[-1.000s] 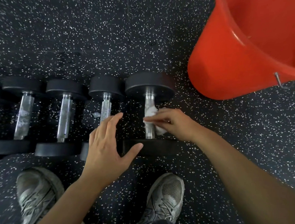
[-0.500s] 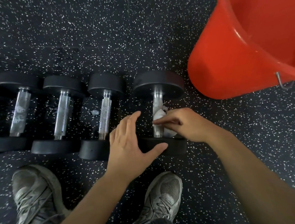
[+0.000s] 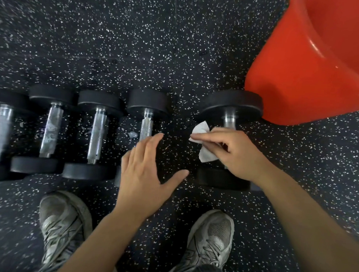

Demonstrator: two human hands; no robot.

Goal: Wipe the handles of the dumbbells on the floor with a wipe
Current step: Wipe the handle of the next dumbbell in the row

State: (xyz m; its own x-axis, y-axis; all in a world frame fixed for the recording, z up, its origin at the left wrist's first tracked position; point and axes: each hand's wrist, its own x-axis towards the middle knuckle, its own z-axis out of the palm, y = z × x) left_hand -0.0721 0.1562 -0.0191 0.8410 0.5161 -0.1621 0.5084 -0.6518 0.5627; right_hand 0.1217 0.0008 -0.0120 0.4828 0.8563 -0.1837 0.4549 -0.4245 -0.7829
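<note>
Several black dumbbells with silver handles lie in a row on the speckled floor. The rightmost dumbbell (image 3: 231, 106) stands apart from the others, next to the bucket. My right hand (image 3: 235, 152) pinches a white wipe (image 3: 202, 134) over this dumbbell's handle and hides most of the handle. My left hand (image 3: 146, 169) hovers open, fingers spread, over the gap between the rightmost dumbbell and its left neighbour (image 3: 146, 122), covering that neighbour's near weight. Further left lie a third dumbbell (image 3: 97, 132) and a fourth (image 3: 51, 130), their handles smeared.
A large orange bucket (image 3: 290, 68) stands at the upper right, touching the rightmost dumbbell's far weight. My two grey sneakers (image 3: 61, 223) (image 3: 211, 238) stand just in front of the row. A small white scrap (image 3: 132, 134) lies between two handles.
The rightmost dumbbell now sits further right, a wide gap from its neighbour. My right hand has lifted the wipe partly off the handle. My left hand has come off the dumbbell's near weight.
</note>
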